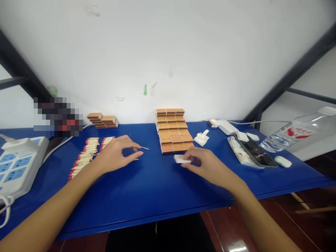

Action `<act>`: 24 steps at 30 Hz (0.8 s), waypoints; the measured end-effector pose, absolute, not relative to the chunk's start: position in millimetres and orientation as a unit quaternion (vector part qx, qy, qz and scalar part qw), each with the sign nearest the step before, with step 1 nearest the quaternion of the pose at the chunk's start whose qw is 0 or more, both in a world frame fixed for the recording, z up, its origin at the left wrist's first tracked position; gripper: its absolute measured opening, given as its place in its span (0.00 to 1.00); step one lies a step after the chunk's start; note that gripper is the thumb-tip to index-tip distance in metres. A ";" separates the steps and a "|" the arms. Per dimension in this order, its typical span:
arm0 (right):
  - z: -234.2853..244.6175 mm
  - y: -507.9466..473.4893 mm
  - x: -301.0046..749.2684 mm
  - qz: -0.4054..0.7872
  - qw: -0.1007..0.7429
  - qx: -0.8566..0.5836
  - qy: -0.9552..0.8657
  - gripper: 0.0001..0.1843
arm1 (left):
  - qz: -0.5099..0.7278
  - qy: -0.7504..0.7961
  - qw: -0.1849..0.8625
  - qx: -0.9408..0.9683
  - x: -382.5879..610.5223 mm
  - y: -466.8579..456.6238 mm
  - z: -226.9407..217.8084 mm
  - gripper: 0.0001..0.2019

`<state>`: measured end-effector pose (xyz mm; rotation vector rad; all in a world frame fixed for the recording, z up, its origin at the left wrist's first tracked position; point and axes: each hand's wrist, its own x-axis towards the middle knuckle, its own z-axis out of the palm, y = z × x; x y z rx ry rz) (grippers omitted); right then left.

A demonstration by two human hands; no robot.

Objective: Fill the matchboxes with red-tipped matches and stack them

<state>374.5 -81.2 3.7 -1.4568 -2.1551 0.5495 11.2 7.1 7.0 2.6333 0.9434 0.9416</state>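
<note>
While the right hand [206, 165] pinches a white rectangular box [180, 159], likely light and crushable, by one end, the left hand [115, 154] gapes; a red-tipped wooden match [145, 148] shows alongside.

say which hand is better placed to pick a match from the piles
Probably the left: the left hand, thumb and forefinger parted, is beside the match piles. The right hand is farther off, near the stepped matchbox stack, and grips a small white piece.
</note>
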 end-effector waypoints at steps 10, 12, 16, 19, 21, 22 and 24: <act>2.2 18.8 243.1 0.145 0.305 -0.307 -0.890 0.01 | 0.290 0.375 0.130 0.871 -6.9 22.7 9.9 0.16; -2.1 26.3 239.1 0.157 0.335 -0.297 -0.880 0.00 | 0.294 0.401 0.132 0.857 -12.8 29.4 7.9 0.18; -10.5 24.7 239.6 0.184 0.358 -0.294 -0.867 0.03 | 0.292 0.408 0.146 0.852 -22.9 39.7 5.0 0.22; -17.3 22.9 239.4 0.193 0.351 -0.290 -0.869 0.04 | 0.291 0.398 0.150 0.857 -24.3 41.0 4.7 0.24; -21.0 22.9 238.0 0.188 0.344 -0.286 -0.874 0.05 | 0.289 0.391 0.151 0.861 -23.3 39.7 5.5 0.23; -22.2 22.5 237.2 0.184 0.344 -0.286 -0.875 0.05 | 0.287 0.388 0.150 0.863 -23.1 39.2 6.1 0.23; -22.7 19.6 235.8 0.164 0.355 -0.305 -0.868 0.06 | 0.290 0.389 0.137 0.864 -24.7 39.9 7.7 0.22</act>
